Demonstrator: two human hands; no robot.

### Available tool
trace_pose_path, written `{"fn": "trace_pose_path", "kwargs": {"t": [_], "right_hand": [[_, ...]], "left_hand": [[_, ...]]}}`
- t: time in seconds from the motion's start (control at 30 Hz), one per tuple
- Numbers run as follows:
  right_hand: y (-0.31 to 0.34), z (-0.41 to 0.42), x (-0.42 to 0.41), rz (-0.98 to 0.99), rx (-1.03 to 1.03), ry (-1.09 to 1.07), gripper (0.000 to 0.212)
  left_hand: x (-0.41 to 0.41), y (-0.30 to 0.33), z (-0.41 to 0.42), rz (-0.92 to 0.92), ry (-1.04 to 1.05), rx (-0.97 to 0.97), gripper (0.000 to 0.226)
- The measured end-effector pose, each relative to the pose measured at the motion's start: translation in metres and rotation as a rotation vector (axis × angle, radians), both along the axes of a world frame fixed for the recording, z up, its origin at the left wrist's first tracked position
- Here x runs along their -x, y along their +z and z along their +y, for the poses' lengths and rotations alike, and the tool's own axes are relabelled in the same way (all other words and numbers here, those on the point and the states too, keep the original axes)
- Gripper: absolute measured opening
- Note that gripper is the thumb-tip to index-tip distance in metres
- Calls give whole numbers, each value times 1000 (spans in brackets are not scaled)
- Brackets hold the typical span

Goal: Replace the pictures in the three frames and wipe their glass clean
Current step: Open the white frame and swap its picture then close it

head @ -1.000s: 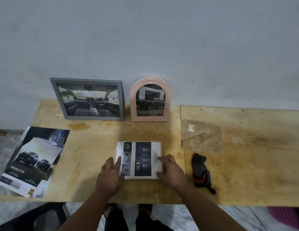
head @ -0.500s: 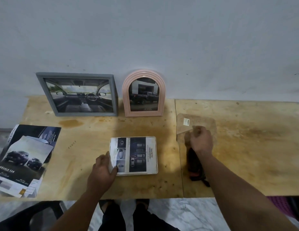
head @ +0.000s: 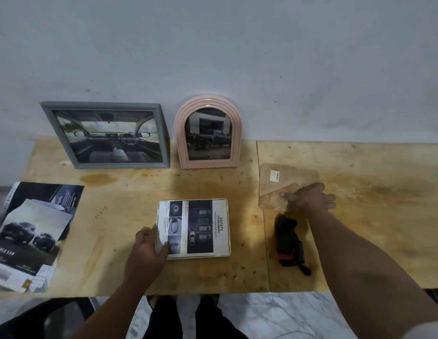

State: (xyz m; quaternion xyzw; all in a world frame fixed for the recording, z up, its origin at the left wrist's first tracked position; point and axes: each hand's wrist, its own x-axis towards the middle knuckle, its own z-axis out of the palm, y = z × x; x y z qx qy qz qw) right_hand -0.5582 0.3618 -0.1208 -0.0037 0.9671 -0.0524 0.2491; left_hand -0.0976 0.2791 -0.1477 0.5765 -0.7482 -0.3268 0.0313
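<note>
A white frame [head: 200,228] lies flat near the middle of the wooden table [head: 120,192], with a car safety page in it. My left hand [head: 145,253] grips its left edge, thumb on top of the page. To the right lies a brown backing board [head: 281,182] with a folded stand flap. My right hand [head: 308,198] rests on its lower right part, thumb and fingers spread. A grey frame [head: 105,135] with a car interior picture and a pink arched frame [head: 208,133] with a truck picture lean against the wall.
A black and red cloth [head: 287,241] lies crumpled just below the backing board, under my right forearm. Car brochures [head: 29,231] are stacked at the table's left front corner. The table's front edge is close to my body.
My right hand left the white frame, moved right over the cloth and now lies spread on the backing board. My left hand stayed at the frame's left edge.
</note>
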Motion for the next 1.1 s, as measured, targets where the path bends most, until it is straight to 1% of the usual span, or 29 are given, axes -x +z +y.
{"fn": "trace_pose_path", "kwargs": {"t": [0.07,0.3,0.4,0.47,0.5,0.53,0.63,0.67,0.7,0.77,0.9,1.1], "right_hand": [[3,0,-1,-6,-4,-23,126],[4,4,9,-50,-82,-46,136],[11,4,11,-27,-45,-46,135],[17,11,11,-16,67,-52,129],[21,17,12,-24,145,-46,123],[27,24,13,-33,242,-42,111],[50,40,15,-6,528,-81,57],[58,42,14,6,606,-105,46],[66,44,12,10,680,-123,41],[80,44,0,3,783,-144,39],[90,36,-49,-79,869,-134,41],[63,23,-147,-347,895,38,43]], "left_hand": [[1,-2,0,2,8,-13,63],[1,-4,-2,-1,-5,-57,67],[0,-7,-6,-1,-20,-68,67],[-3,-9,-8,-12,-11,-76,66],[-4,-10,-8,-21,-7,-83,67],[-5,-11,-8,-31,-5,-87,67],[-3,-9,-8,-42,-11,-102,69],[-2,-7,-9,-46,-15,-110,69],[1,-4,-9,-52,-15,-117,67],[4,3,-9,-54,-11,-131,61],[2,11,-6,-10,39,-154,45],[-5,7,-3,42,72,-166,45]]}}
